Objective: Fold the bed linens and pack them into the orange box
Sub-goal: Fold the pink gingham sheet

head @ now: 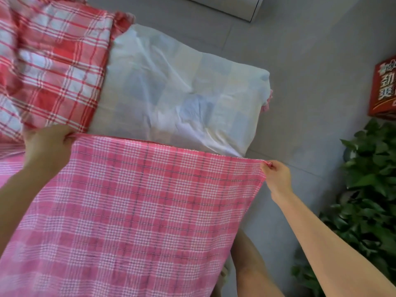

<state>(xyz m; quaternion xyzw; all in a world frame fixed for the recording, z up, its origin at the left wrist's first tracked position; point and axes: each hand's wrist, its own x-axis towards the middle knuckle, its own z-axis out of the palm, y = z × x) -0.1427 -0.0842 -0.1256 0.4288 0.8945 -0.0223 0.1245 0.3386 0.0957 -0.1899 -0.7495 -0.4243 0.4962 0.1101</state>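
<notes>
A pink plaid sheet (137, 202) hangs stretched in front of me, filling the lower left of the view. My left hand (46, 146) grips its upper left corner. My right hand (276, 176) pinches its upper right corner, so the top edge runs taut between them. Beyond the sheet lies a pale blue and white checked linen (182, 91) in a crumpled heap. A red and white plaid linen (49, 61) lies bunched at the upper left, overlapping the pale one. The orange box (383, 86) with white lettering stands at the right edge, partly cut off.
Grey tiled floor (300, 50) surrounds the linens. A leafy green plant (368, 189) fills the right side, close to my right forearm. A white appliance or furniture edge (235, 7) shows at the top. My leg (250, 269) is visible below the sheet.
</notes>
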